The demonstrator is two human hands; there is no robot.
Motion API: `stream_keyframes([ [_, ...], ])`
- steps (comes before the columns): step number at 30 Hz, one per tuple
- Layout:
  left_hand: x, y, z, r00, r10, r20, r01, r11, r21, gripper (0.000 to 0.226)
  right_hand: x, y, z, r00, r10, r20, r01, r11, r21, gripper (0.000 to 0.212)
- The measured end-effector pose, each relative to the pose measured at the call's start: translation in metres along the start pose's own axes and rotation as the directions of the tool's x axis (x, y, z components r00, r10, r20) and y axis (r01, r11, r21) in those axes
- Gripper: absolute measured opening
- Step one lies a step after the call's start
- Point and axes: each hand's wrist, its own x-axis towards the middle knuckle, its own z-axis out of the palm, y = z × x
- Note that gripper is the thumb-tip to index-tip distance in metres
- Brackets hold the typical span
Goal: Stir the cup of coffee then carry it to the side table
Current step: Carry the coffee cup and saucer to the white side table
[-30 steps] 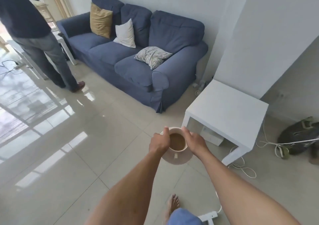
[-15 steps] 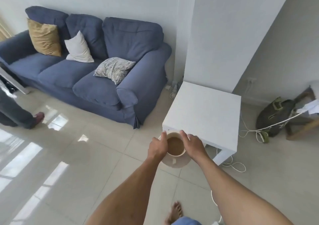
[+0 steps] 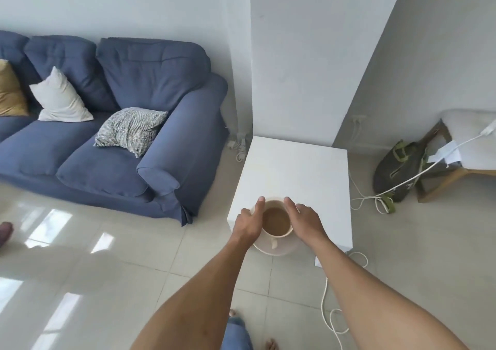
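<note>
hands: left (image 3: 248, 222), right (image 3: 304, 222) clasp cup (image 3: 277, 222) | saucer (image 3: 276, 246) overhangs side table (image 3: 295, 172) edge

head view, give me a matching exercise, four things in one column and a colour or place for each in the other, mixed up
Things:
1. coffee cup
2. sofa
3. side table
4. bag

Place or colour:
A. dark green, on the floor right of the side table
B. white, bare top, against the pillar
C. held between the left hand and right hand, on a saucer over the table's near edge
D. blue, with three cushions on it

Pairs: 1-C, 2-D, 3-B, 4-A
</note>
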Motion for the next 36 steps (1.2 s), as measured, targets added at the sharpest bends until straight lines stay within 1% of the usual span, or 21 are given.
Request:
stream_keyframes([
  [3,0.026,0.011,0.007,1.000,-0.010,0.006,0.010,0.999,0.047,0.121,0.018,-0.002,-0.006,1.000,0.027,-0.013,-0.027,1.000,0.016,0.082],
  [4,0.037,0.016,0.011,1.000,-0.006,0.013,0.005,0.998,0.065,0.119,0.027,-0.003,-0.008,0.999,0.037,-0.021,-0.036,0.999,0.020,0.083],
  [7,0.065,0.033,0.017,1.000,0.020,0.023,-0.023,0.993,0.114,0.099,0.055,-0.005,-0.016,0.997,0.059,-0.056,-0.057,0.998,0.036,0.079],
  [9,0.083,0.039,0.020,0.999,0.026,0.032,-0.030,0.991,0.134,0.093,0.069,-0.008,-0.019,0.994,0.077,-0.072,-0.074,0.996,0.044,0.074],
  [11,0.098,0.047,0.023,0.999,0.021,0.044,-0.027,0.989,0.147,0.089,0.082,-0.011,-0.021,0.993,0.081,-0.083,-0.078,0.996,0.047,0.068],
  [14,0.126,0.064,0.025,0.997,0.021,0.077,-0.034,0.986,0.165,0.091,0.103,-0.022,-0.029,0.989,0.094,-0.111,-0.089,0.995,0.049,0.064],
  [21,0.178,0.101,0.027,0.991,0.045,0.123,-0.067,0.980,0.188,0.090,0.151,-0.039,-0.035,0.974,0.143,-0.177,-0.136,0.989,0.050,0.063],
  [27,0.215,0.113,0.029,0.987,0.057,0.149,-0.087,0.976,0.201,0.086,0.185,-0.048,-0.034,0.961,0.166,-0.222,-0.155,0.986,0.064,0.062],
  [31,0.233,0.123,0.035,0.983,0.054,0.178,-0.093,0.971,0.221,0.081,0.206,-0.046,-0.036,0.955,0.205,-0.215,-0.191,0.978,0.085,0.067],
  [36,0.253,0.131,0.047,0.971,0.075,0.228,-0.120,0.974,0.193,0.072,0.233,-0.043,-0.047,0.950,0.232,-0.208,-0.220,0.972,0.076,0.069],
])
